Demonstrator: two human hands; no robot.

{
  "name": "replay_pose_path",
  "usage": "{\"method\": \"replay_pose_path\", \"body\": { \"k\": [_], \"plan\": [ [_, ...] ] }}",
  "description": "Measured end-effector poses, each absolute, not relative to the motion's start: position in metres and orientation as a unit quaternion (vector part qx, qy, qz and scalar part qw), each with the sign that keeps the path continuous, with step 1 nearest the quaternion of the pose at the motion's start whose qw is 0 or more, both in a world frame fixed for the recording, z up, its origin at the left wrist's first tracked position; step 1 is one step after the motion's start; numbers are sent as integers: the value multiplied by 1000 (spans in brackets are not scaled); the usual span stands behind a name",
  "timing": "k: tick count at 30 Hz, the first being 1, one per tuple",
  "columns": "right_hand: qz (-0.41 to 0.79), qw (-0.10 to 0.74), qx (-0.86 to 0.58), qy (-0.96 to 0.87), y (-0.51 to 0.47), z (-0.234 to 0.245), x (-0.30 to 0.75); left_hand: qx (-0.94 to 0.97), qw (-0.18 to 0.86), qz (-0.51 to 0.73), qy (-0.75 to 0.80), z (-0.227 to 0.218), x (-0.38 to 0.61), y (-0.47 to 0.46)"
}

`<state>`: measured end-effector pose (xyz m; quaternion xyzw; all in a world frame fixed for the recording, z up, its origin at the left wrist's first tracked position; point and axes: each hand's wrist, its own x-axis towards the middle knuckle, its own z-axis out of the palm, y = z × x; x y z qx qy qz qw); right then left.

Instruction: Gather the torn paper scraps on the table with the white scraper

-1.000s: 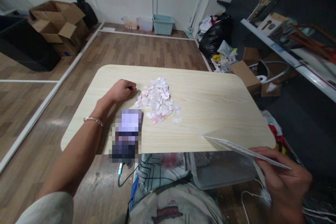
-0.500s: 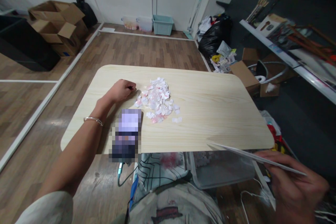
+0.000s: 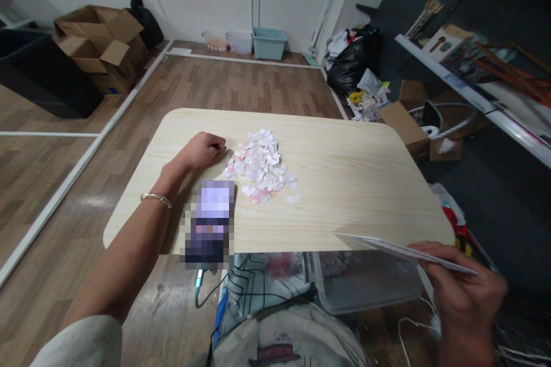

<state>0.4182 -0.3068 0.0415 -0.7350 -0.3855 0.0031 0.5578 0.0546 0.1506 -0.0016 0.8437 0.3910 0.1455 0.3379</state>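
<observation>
Shifted slightly left in the head view since half a second ago: right hand (image 3: 467, 287), clamped on thin white card (image 3: 394, 246), at counter's (image 3: 365, 172) near edge, toward right corner. Left hand (image 3: 201, 151) curled, fingers together, palm hidden, just beside paper scraps (image 3: 260, 166), left of counter's middle. Blurred phone (image 3: 213, 206) at near edge, toward left corner. Clear bin (image 3: 370, 284) below near edge.
</observation>
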Motion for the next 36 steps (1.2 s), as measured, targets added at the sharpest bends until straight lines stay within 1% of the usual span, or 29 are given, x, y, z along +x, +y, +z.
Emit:
{"method": "replay_pose_path", "body": {
  "k": [10, 16, 24, 36],
  "plan": [
    [31, 579, -696, -423, -282, 22, 415, 854, 341, 142, 367, -7, 52, 155],
    [53, 578, -667, -468, -274, 23, 411, 864, 334, 133, 352, -9, 51, 156],
    [51, 573, -648, -500, -269, 21, 408, 866, 333, 121, 354, -9, 52, 156],
    [55, 600, -633, -485, -260, 20, 396, 853, 352, 123, 365, -6, 51, 154]
  ]
}}
